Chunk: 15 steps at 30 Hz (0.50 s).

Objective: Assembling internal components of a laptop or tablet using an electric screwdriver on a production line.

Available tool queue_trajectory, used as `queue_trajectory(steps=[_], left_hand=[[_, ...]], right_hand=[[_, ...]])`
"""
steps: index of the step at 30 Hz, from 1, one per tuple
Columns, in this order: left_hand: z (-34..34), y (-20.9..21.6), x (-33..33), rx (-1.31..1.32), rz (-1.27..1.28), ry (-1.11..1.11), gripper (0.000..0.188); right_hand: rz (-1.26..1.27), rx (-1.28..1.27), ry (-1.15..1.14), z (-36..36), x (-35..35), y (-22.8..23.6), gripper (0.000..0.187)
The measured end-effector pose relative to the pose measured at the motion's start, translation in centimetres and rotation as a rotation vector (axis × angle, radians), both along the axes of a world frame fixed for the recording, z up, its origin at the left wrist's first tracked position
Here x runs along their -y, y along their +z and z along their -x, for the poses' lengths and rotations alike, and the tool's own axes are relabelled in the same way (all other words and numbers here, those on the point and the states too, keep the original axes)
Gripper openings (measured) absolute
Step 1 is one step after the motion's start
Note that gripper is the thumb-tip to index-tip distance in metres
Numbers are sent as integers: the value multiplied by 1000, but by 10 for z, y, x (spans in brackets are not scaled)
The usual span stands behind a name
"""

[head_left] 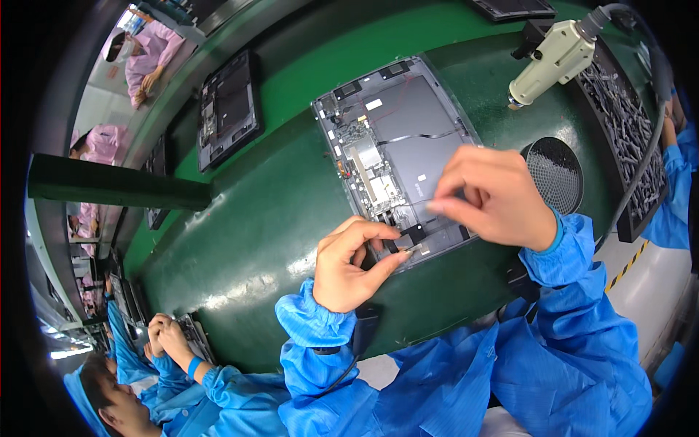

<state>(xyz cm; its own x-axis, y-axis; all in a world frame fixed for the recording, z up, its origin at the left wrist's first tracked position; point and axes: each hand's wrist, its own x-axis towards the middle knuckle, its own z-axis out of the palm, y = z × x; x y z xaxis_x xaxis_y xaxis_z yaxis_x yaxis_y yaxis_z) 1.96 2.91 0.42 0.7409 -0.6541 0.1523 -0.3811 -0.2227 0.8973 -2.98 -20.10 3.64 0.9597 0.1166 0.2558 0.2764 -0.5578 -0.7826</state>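
Blue sleeves [437, 379] fill the lower edge of our view, both forearms rising from them toward the green work surface [262, 211]. We note the left hand [353, 266] curled, with thumb and forefinger pinched together on a small black part [406, 240] at the near edge of the opened tablet chassis [408, 146]. Our right hand [495, 193] hovers just over the same near corner of the chassis, fingers bent and drawn together at the tips; whether anything sits between them we cannot tell. The chassis lies flat, inside face up, showing a dark grey panel, a circuit board strip down its left half and thin red wires near the top. Beyond the right hand, a round black mesh dish [557, 175] rests on the surface, and a cream-coloured electric screwdriver [553, 58] hangs above it on a cable. A black tray of screws [626, 124] stands at the far right. Another open chassis [227, 109] lies further along the belt. At lower left, a co-worker's hands [167, 335] rest on a separate unit.
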Motion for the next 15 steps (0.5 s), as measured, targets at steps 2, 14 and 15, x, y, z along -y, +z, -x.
queue_trajectory(steps=[2, 14, 15], left_hand=[[1, 0, 1, -18, -12, 8, 27], [-10, 7, 0, 257, -25, 58, 17], [-10, 7, 1, 324, -31, 17, 17]], right_hand=[[29, 57, 107, 0, -6, -4, 14], [35, -161, 380, -6, -6, -14, 7], [25, -183, 371, -6, -7, -13, 7]])
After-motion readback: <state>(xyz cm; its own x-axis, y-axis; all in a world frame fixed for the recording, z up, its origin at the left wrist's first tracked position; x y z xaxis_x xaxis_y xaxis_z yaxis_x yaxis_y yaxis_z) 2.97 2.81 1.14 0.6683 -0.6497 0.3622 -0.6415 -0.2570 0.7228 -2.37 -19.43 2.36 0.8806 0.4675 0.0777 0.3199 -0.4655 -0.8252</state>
